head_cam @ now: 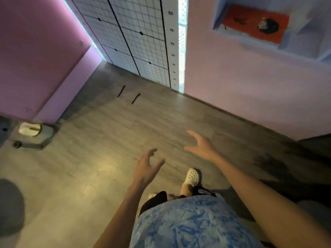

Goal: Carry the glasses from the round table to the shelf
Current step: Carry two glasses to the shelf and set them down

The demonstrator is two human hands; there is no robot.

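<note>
Seen from above, both arms are stretched out over a grey, matt plank floor (111,133). The left hand (146,166) and right hand (200,145) are spread, fingers loosely curled, nothing grasped, probably readied for a pickup. No glasses, round bench or shelf can be made out. A perforated white clog (192,176) is planted mid-stride. Smooth pink walls (241,83) flank a gridded white panel (143,42)

Studio-like room; measuring grid wall (136,33)
</note>
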